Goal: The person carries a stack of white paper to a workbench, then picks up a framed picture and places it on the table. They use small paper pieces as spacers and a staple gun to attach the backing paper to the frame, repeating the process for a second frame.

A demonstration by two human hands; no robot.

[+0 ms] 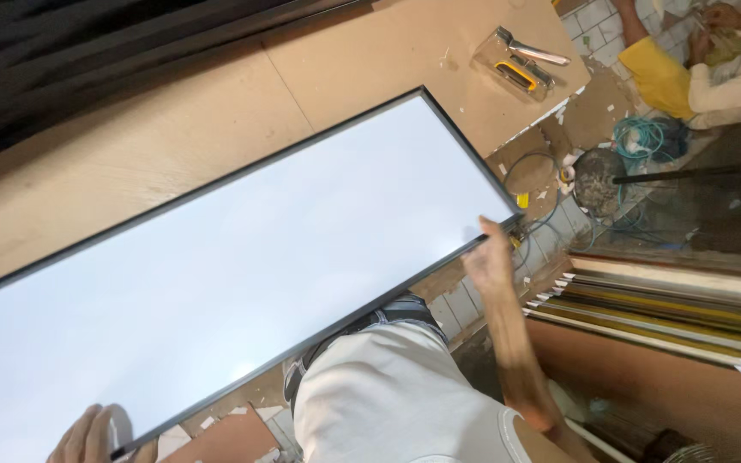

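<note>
Head view | left hand (pixel 92 437) grips frame (pixel 216 257) edge | right hand (pixel 490 257) open at far corner, steadying it flat on surface (pixel 130 154)

Large tan workbench (pixel 173 146) of fibreboard sheets being seen, seam running across it. Dark panelling (pixel 87 51) being shown along far edge. Floor of small pale tiles (pixel 598 17) being littered with offcuts and cardboard scraps. Teal cord (pixel 641 137) being left coiled on floor near round dark bucket (pixel 595 178). Lengths of frame moulding (pixel 671 309) being kept stacked at right. Room being lit evenly and softly.
</note>
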